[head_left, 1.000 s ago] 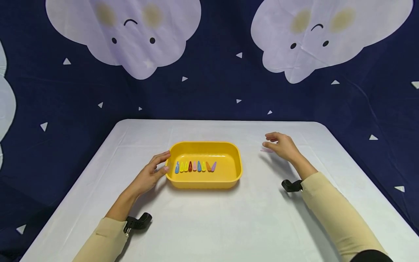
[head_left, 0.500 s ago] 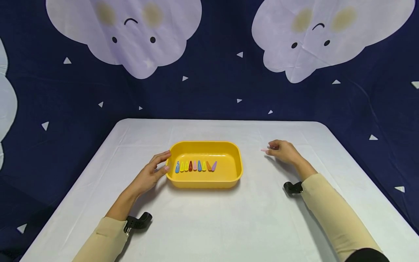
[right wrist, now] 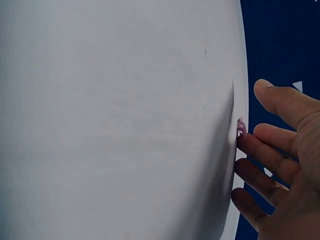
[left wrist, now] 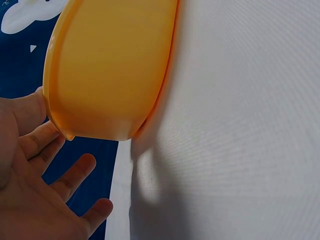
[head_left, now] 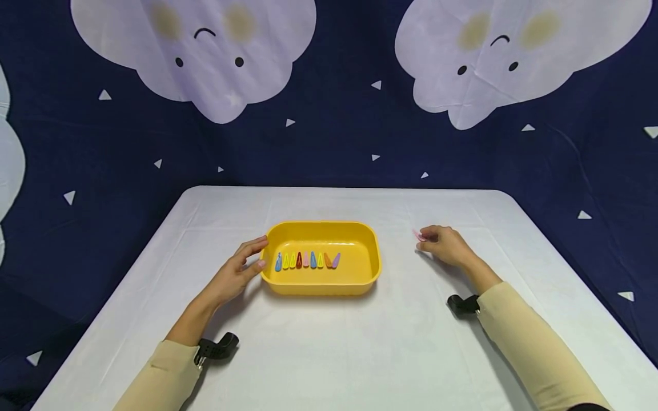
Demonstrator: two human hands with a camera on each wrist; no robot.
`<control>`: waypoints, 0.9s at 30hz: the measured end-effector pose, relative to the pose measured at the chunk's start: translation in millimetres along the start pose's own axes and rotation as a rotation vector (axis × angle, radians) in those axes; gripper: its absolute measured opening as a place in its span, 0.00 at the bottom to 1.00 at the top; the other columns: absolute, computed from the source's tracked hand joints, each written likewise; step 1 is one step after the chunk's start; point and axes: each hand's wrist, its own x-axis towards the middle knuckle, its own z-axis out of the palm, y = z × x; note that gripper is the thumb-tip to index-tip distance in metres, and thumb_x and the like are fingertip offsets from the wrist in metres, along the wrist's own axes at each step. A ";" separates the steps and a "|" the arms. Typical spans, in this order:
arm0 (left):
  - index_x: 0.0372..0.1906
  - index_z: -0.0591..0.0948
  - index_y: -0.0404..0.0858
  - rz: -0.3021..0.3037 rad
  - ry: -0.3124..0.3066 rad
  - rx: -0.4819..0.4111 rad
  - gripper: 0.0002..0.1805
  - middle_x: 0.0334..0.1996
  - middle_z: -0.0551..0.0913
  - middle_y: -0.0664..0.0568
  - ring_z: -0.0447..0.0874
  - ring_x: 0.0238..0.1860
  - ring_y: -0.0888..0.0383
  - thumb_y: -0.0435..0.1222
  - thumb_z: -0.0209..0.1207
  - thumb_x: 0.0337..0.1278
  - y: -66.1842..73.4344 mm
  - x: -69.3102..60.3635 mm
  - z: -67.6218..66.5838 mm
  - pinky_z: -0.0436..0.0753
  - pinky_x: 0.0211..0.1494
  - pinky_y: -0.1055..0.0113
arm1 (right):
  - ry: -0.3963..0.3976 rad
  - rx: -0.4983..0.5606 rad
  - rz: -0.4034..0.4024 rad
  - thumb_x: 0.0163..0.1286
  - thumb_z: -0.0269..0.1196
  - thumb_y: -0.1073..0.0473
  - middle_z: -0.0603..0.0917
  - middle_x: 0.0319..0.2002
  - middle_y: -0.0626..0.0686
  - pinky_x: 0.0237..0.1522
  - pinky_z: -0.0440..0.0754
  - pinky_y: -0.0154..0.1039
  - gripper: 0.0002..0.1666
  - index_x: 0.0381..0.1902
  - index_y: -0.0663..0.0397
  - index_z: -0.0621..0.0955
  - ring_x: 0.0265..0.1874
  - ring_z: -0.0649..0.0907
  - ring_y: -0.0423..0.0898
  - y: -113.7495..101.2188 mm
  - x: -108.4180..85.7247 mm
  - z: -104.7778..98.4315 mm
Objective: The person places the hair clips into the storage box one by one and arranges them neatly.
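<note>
The yellow tray (head_left: 354,268) stands on the white table with a row of several coloured snap hair clips (head_left: 299,261) on its floor. My left hand (head_left: 236,277) touches the tray's left rim with thumb and first fingers; in the left wrist view the last two fingers stretch out free of it. To the tray's right, my right hand (head_left: 446,244) is low over the table beside a small pink hair clip (head_left: 418,234). In the right wrist view this pink clip (right wrist: 242,128) is at a fingertip, with the thumb apart from it. The fingers partly hide the clip.
A white cloth covers the table (head_left: 329,354). Behind it hangs a dark blue backdrop (head_left: 339,148) printed with clouds and small triangles. Black wrist cameras (head_left: 218,347) are strapped at both cuffs.
My right hand has come down and slightly nearer to me at the pink hair clip, which has turned to a slant. The left hand and the tray have stayed put.
</note>
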 end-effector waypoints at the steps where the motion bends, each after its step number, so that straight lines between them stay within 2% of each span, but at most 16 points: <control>1: 0.67 0.65 0.35 -0.003 0.000 0.000 0.25 0.71 0.59 0.43 0.54 0.72 0.40 0.34 0.51 0.67 -0.2 0.1 -0.2 0.51 0.69 0.34 | 0.001 0.002 0.001 0.62 0.64 0.50 0.82 0.52 0.63 0.59 0.70 0.55 0.30 0.57 0.62 0.76 0.54 0.78 0.59 -1.1 -0.8 0.4; 7: 0.67 0.65 0.35 -0.008 -0.005 -0.001 0.25 0.72 0.58 0.43 0.55 0.72 0.40 0.34 0.50 0.67 0.1 0.4 -1.7 0.51 0.69 0.33 | 0.005 -0.005 0.005 0.62 0.64 0.49 0.81 0.53 0.63 0.60 0.70 0.56 0.30 0.57 0.61 0.76 0.55 0.78 0.60 -5.5 -3.7 1.7; 10: 0.67 0.65 0.35 -0.005 -0.005 -0.001 0.25 0.72 0.59 0.43 0.55 0.72 0.40 0.34 0.51 0.67 2.3 0.0 -2.5 0.51 0.68 0.33 | 0.015 -0.005 0.019 0.63 0.63 0.49 0.80 0.54 0.65 0.65 0.64 0.58 0.31 0.58 0.62 0.75 0.55 0.77 0.62 -5.0 -3.1 -0.2; 13: 0.67 0.65 0.34 -0.004 -0.003 -0.001 0.25 0.71 0.59 0.43 0.55 0.71 0.40 0.34 0.51 0.67 4.6 -0.6 -3.0 0.52 0.68 0.33 | 0.025 0.001 0.048 0.63 0.63 0.48 0.79 0.55 0.66 0.65 0.63 0.59 0.32 0.59 0.63 0.73 0.55 0.76 0.62 -3.6 -0.9 -3.1; 19: 0.67 0.65 0.34 -0.016 -0.008 -0.005 0.25 0.72 0.58 0.43 0.56 0.71 0.40 0.33 0.51 0.67 6.1 -1.1 -2.9 0.51 0.68 0.33 | 0.026 -0.004 0.041 0.62 0.65 0.49 0.78 0.54 0.66 0.56 0.71 0.55 0.34 0.60 0.64 0.73 0.51 0.75 0.59 0.6 7.6 -6.5; 22: 0.68 0.65 0.35 -0.021 -0.009 -0.005 0.25 0.72 0.58 0.43 0.55 0.72 0.40 0.34 0.51 0.67 5.5 -1.0 -2.7 0.51 0.69 0.33 | 0.016 -0.011 0.038 0.61 0.65 0.49 0.78 0.52 0.65 0.52 0.71 0.52 0.35 0.60 0.64 0.73 0.47 0.74 0.56 2.1 11.7 -6.6; 27: 0.68 0.65 0.35 -0.028 -0.012 -0.005 0.26 0.72 0.58 0.44 0.53 0.72 0.41 0.36 0.51 0.68 5.5 -1.0 -2.8 0.50 0.69 0.33 | -0.008 -0.031 0.056 0.60 0.65 0.46 0.77 0.48 0.63 0.50 0.68 0.51 0.37 0.61 0.62 0.73 0.46 0.69 0.55 3.8 16.2 -6.0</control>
